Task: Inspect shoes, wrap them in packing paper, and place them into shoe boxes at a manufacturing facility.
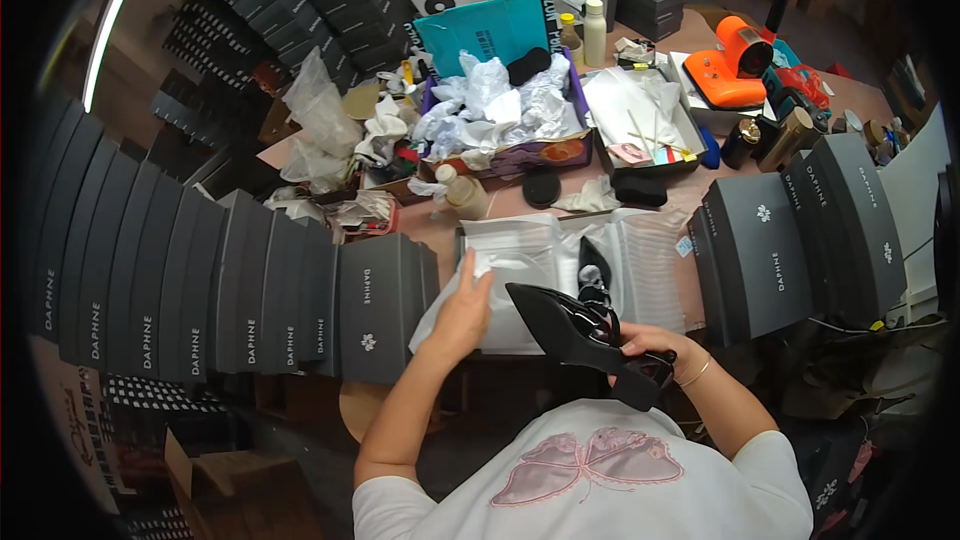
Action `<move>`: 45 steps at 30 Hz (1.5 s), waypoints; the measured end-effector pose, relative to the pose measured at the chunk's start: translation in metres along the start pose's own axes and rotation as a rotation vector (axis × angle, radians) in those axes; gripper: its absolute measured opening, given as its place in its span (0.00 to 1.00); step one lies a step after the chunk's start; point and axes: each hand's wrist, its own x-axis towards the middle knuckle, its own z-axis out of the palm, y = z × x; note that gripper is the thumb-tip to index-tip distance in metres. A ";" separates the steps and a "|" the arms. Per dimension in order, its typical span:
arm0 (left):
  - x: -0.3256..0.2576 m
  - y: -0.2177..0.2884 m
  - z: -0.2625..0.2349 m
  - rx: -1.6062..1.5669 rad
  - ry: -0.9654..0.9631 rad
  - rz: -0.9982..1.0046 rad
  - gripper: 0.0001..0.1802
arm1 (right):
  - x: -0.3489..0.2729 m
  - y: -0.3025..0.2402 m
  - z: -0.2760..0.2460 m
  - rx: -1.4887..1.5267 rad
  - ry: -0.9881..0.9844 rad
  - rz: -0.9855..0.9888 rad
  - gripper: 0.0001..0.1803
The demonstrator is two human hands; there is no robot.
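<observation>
My right hand (668,348) grips a glossy black pointed-toe shoe (560,325) near its strap and heel, held over the near edge of an open shoe box. The shoe's toe points to the left, and its block heel hangs beside my wrist. White tissue paper (520,250) lines the box and spreads over its left side. On that paper lies my left hand (462,312), its index finger stretched out and its thumb apart. A second black shoe (592,265) rests inside the box between the paper and a ribbed translucent sheet (655,265).
Closed dark grey shoe boxes (385,305) stand in a row on the left, with more boxes (765,260) on the right. Behind are a carton (555,153) of crumpled paper, a white bottle (462,192), a black sponge (640,190) and an orange device (735,70).
</observation>
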 end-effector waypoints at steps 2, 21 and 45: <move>-0.027 0.018 -0.007 -0.075 -0.051 0.108 0.30 | 0.017 0.015 0.026 0.075 0.001 -0.026 0.31; -0.128 0.119 0.069 -0.367 0.097 0.541 0.32 | 0.086 0.116 0.019 -1.204 0.774 -0.783 0.26; 0.010 0.091 0.225 -1.403 -0.089 -1.146 0.39 | -0.085 -0.005 0.009 -1.354 0.833 -0.144 0.22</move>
